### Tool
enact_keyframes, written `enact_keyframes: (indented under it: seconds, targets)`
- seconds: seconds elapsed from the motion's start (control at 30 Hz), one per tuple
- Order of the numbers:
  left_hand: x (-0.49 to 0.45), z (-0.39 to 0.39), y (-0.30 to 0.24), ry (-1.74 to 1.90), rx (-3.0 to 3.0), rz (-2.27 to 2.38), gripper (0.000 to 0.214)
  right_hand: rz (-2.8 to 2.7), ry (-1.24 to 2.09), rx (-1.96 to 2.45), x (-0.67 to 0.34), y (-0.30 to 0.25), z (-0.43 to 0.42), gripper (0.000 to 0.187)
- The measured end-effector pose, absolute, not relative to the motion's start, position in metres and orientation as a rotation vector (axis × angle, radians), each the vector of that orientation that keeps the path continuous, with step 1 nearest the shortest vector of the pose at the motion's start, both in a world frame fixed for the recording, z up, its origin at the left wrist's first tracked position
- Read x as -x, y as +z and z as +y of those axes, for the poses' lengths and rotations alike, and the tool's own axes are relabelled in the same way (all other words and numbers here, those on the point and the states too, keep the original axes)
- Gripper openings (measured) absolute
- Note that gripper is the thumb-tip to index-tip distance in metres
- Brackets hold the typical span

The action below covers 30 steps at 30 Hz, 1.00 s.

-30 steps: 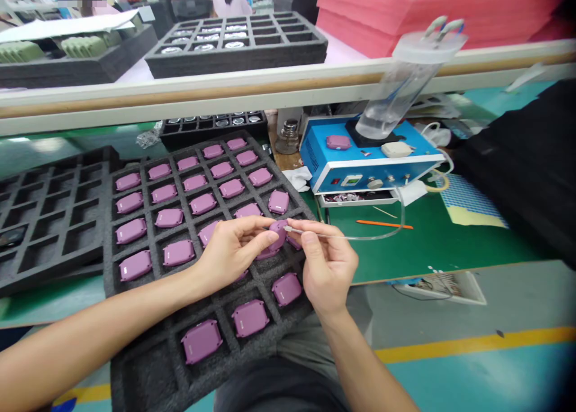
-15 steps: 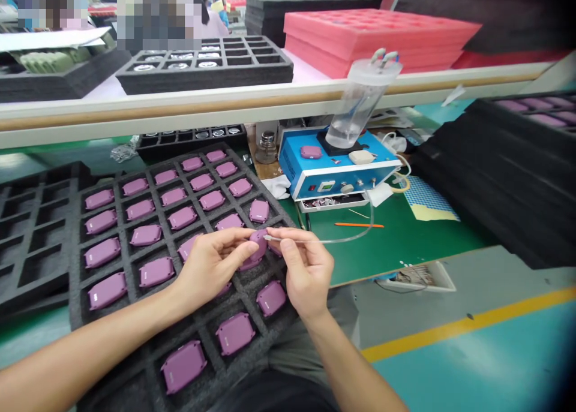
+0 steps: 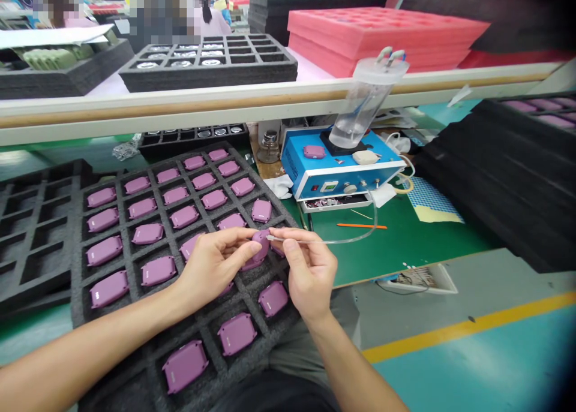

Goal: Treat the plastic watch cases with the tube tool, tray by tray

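My left hand (image 3: 216, 262) pinches a small purple watch case (image 3: 260, 240) between thumb and fingers, tilted up above the foam tray. In my right hand (image 3: 311, 277) is a thin clear tube (image 3: 346, 241), gripped near its tip, which meets the edge of the held case. Fingers partly hide both the case and the tip. Beneath the hands lies a dark foam tray (image 3: 135, 286) with many more purple cases, such as the one (image 3: 185, 366) near its front. From my right hand the tube curves back to a blue machine (image 3: 292, 163).
On the machine stand a clear cylinder (image 3: 360, 109), a purple case (image 3: 314, 152) and a beige case (image 3: 365, 157). An orange stick (image 3: 362, 226) lies on the green mat. Black foam trays (image 3: 486, 172) are stacked right. The shelf holds red foam (image 3: 333, 46); people sit beyond.
The view has shifted very slightly. Both hands keep the same hold on the case and the tube, with no clear movement between them.
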<state>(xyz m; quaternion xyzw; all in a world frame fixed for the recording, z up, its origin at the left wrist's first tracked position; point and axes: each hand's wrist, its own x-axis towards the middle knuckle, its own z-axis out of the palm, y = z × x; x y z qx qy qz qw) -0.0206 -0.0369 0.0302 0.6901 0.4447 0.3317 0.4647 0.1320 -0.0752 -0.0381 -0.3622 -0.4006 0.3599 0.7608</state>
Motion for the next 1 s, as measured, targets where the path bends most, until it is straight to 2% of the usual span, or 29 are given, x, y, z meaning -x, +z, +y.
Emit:
enact_keyframes:
  seconds: [1.0]
  targets:
    - [0.0217,-0.0372,0.0265,0.799,-1.619,1.032,0.031,-0.870,0.774,0.842,-0.1322,-0.0402,-0.0779,0.010]
